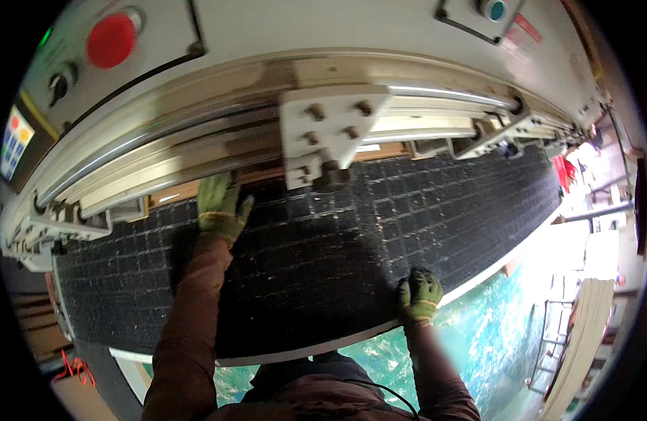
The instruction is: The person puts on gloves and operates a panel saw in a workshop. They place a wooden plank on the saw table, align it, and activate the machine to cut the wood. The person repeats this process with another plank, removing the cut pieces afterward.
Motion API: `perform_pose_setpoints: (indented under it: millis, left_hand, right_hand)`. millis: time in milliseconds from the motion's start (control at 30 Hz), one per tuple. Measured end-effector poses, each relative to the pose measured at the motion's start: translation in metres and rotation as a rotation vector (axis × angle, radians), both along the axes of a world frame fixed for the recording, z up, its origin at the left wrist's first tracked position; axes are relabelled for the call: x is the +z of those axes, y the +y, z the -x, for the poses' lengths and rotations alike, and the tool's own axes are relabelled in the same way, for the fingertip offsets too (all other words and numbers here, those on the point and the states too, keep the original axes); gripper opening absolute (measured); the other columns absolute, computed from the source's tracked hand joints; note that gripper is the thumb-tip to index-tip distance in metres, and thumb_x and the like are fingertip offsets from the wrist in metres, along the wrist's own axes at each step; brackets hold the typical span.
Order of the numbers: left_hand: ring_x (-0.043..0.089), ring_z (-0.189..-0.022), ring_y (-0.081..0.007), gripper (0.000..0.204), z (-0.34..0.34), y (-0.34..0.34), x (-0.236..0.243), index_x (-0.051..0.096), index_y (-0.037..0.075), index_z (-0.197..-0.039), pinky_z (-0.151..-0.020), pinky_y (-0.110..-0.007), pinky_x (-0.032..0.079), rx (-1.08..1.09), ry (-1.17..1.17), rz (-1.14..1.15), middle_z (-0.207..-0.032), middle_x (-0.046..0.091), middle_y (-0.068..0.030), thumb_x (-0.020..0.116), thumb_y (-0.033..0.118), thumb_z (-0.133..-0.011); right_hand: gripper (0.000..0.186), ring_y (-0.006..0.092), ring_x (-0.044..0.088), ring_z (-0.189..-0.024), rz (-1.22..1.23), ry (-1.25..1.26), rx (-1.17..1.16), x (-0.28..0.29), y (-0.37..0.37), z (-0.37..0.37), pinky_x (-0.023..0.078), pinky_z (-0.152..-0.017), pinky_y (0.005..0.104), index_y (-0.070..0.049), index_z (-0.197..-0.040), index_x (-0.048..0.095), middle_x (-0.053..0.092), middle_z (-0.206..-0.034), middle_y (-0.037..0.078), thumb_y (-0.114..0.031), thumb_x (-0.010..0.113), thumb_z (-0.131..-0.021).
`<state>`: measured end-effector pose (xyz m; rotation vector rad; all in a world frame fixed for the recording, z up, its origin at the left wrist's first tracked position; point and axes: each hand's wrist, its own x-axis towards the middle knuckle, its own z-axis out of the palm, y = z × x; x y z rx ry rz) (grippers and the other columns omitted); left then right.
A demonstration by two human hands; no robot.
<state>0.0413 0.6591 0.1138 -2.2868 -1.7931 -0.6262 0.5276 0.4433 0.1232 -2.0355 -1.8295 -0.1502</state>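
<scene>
Brown, thin, flat strip (pixel 174 194) is lying under the long, pale metal rails (pixel 428 132), its long side running left to right. Wide, black table with a grid of lines (pixel 456 203) is spreading on the body's side of it, giving open room between the hands and off to the right. Its white front edge (pixel 309 350) is curving near the body. Bolted white metal plate (pixel 330 119) is hanging right of the left hand in a green glove (pixel 221 210). This nearer hand is pointing straight ahead at the strip, its grip loose, fingers reaching out. Right hand in a green, dark-tipped glove (pixel 422 296) is resting by the front edge, fingers bending; I cannot tell if its grip is holding anything.
</scene>
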Motion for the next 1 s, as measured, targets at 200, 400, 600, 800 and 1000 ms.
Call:
perform_pose_setpoints:
  millis: [200,400,600,800,1000]
  left_hand:
    - [0.048,-0.142,-0.0444,0.064,-0.007,0.0,0.018,0.062,0.009,-0.147,-0.12,-0.061,0.036,-0.016,-0.054,0.014,-0.153,0.054,-0.0196,0.076,0.038,-0.092]
    - [0.053,-0.134,-0.0421,0.057,-0.005,-0.002,0.026,0.065,0.003,-0.139,-0.117,-0.058,0.04,-0.026,-0.084,-0.05,-0.142,0.06,-0.0201,0.074,0.034,-0.092]
    - [0.051,-0.138,-0.0483,0.064,-0.003,0.003,0.013,0.06,0.005,-0.146,-0.117,-0.06,0.04,0.012,-0.033,-0.073,-0.15,0.057,-0.0217,0.075,0.036,-0.092]
    - [0.055,-0.135,-0.0434,0.06,-0.006,0.008,0.006,0.063,0.007,-0.145,-0.115,-0.059,0.043,0.054,0.038,-0.091,-0.147,0.061,-0.018,0.074,0.035,-0.093]
    - [0.056,-0.133,-0.0446,0.058,-0.006,0.012,0.004,0.063,0.008,-0.146,-0.115,-0.058,0.042,0.079,0.064,-0.061,-0.149,0.061,-0.0173,0.072,0.034,-0.095]
  right_hand:
    - [0.047,0.0457,0.062,-0.114,0.034,-0.037,-0.007,-0.004,-0.004,-0.004,0.047,-0.101,0.0593,-0.005,-0.118,0.073,0.069,-0.12,0.02,-0.046,0.068,-0.094]
    - [0.049,0.0446,0.061,-0.12,0.043,-0.025,-0.033,-0.014,-0.008,-0.01,0.046,-0.106,0.0578,-0.006,-0.122,0.075,0.07,-0.125,0.02,-0.046,0.068,-0.095]
    - [0.045,0.0432,0.062,-0.119,0.049,0.032,-0.031,-0.011,-0.005,-0.008,0.047,-0.105,0.0573,-0.008,-0.121,0.076,0.07,-0.124,0.018,-0.044,0.071,-0.093]
    - [0.041,0.043,0.062,-0.12,0.007,-0.021,-0.009,-0.01,-0.006,-0.01,0.048,-0.104,0.0579,-0.01,-0.121,0.075,0.07,-0.123,0.018,-0.036,0.075,-0.089]
    - [0.04,0.0421,0.063,-0.117,-0.008,0.021,-0.042,0.002,-0.002,0.004,0.048,-0.105,0.056,-0.01,-0.119,0.075,0.071,-0.12,0.017,-0.035,0.077,-0.087]
